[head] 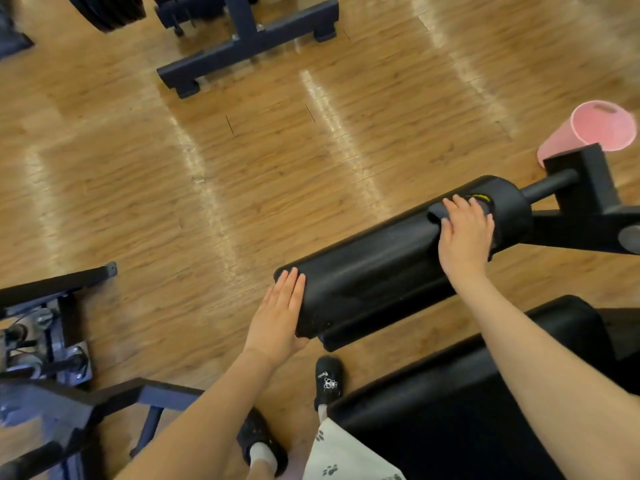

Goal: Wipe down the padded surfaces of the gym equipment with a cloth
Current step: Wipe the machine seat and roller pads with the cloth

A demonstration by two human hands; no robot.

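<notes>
The left hand, fingers straight, presses flat against the near end of the black cylindrical padded roller. At its two o'clock, the right hand presses a dark cloth onto the roller's top.

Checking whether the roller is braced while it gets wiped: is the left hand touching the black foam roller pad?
Touching. The head view shows the left hand laid flat, fingers straight, against the near end of the black roller pad, no gap showing.
</notes>
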